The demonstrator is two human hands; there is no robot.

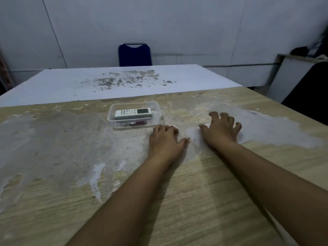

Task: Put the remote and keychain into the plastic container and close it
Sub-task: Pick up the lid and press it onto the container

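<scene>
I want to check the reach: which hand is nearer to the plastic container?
Left. The left hand rests just off the plastic container's near right corner; the right hand lies farther right.

The clear, glossy plastic container [134, 114] sits lidless on the pale wood-grain table [204, 201], whose matt laminate is worn into rough, whitish-grey patches around the container. Inside it lie a white, smooth plastic remote [133, 113] with a greyish screen and, nearer the front wall, a dark red keychain [137, 123] of uncertain material. Beyond the container is a matt white board [71, 82], flecked and scuffed, then a blue upholstered chair [134, 55] with a shiny metal frame.
</scene>
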